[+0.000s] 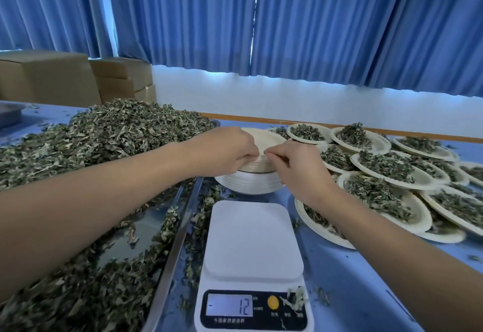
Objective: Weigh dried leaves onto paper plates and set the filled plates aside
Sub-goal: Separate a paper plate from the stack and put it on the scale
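Cream plate stack [261, 139] (thin, layered rims)

Looks like a small herb-sorting and packing workroom, not a home. Told by a long blue-covered table [339, 279] bearing a steel tray [172, 253] heaped with dried leaves [117, 133], a digital scale [252, 240], a stack of paper plates [251, 182] and many filled plates [426, 181]. Backed by stacked cardboard boxes [52, 80] and blue curtains [313, 23].
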The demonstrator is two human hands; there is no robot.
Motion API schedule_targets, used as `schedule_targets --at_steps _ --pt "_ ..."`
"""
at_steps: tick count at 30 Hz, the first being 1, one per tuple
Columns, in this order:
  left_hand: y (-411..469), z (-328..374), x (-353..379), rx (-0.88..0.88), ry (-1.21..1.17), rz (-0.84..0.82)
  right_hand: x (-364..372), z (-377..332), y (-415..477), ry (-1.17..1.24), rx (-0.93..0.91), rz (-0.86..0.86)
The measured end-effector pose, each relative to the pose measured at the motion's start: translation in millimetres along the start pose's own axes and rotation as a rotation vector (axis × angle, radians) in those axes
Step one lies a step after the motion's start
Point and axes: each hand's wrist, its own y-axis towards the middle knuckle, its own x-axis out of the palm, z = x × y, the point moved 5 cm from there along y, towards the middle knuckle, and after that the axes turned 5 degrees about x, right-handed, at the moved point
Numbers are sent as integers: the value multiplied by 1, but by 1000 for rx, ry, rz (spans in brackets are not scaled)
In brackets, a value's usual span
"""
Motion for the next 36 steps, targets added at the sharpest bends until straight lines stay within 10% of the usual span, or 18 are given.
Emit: schedule_targets --at_steps 24,36 --pt "-11 4 -20 10 -175 310 -8 -19 18 -777 -525 -296" --pt "-15 -1 -28 -116 -52 279 -29 -29 19 -620 -462 128"
